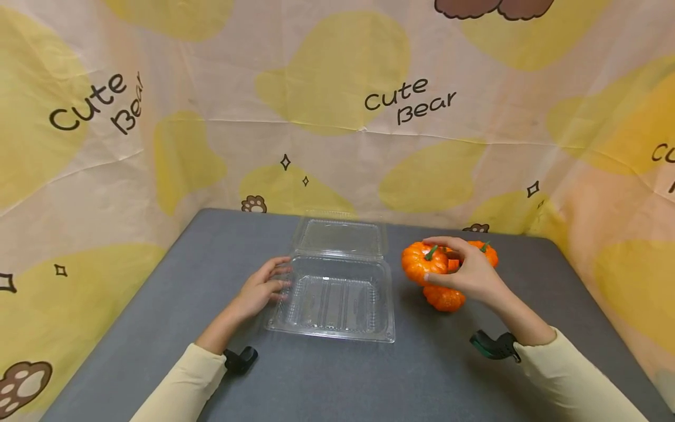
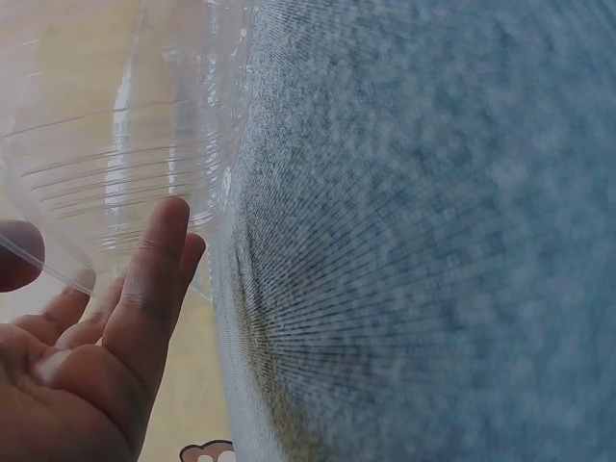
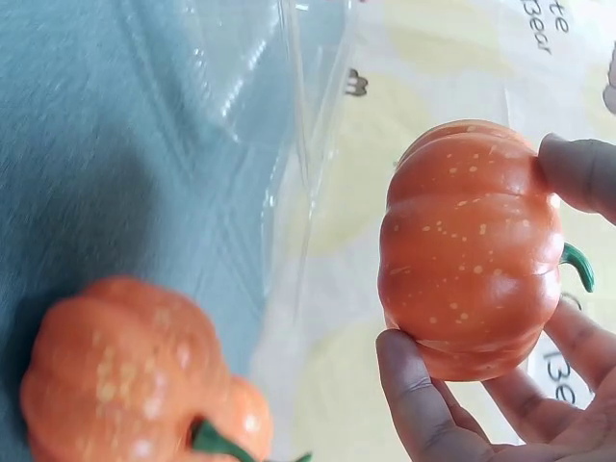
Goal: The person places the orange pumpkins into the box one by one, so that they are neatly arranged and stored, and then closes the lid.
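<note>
As your right hand (image 1: 471,272) reaches in from the right: its palm stands off while thumb and fingertips pinch a pumpkin (image 1: 422,264) from opposite sides, spread as wide as the thing itself.
Held pumpkin: up it sits in your grasp, right of the clear container (image 1: 331,305), squat and ribbed, glossy orange with yellow flecks and a curved green stem (image 3: 579,265).
Your left hand: fingers nearly straight, parted and pointing inward at the container's left side, gripping nothing that you can make out; whether they touch the wall, you cannot tell.
Clear container: thin, shiny see-through plastic, its floor ridged, its lid (image 1: 343,237) folded back toward the backdrop (image 1: 327,146).
Other pumpkins: a bumpy orange one (image 1: 445,299) lies near your right hand, another (image 1: 487,252) peeks out behind it.
Table: matt grey, with a fine woven-looking grain up close (image 2: 433,221).
</note>
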Available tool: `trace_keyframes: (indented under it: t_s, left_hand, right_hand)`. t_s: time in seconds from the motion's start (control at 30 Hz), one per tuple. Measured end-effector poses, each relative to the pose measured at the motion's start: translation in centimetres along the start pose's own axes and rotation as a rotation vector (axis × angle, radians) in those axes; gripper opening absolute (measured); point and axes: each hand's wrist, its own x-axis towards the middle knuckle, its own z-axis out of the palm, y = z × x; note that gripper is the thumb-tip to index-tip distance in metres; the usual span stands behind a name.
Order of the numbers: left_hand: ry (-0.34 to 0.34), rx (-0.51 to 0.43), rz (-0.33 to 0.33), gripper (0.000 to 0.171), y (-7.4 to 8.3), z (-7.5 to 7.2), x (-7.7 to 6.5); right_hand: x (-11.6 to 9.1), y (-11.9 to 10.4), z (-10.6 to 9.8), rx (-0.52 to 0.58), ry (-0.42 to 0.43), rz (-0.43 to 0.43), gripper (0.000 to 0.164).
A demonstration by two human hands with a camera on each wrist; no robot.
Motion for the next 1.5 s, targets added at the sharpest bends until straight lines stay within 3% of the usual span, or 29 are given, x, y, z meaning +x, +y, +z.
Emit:
trace_keyframes:
  t_s: [0.7,1.5]
  left_hand:
    - [0.002,-0.026,-0.005,0.054,0.0,0.0,0.0]
    - [-0.002,-0.033,-0.009,0.053,0.1,-0.1,-0.1]
  right_hand:
    - [3.0,-3.5,5.8,0.073,-0.102,-0.129,0.060]
    - [3.7,-6.7,12.5,0.092,-0.220,-0.196,0.058]
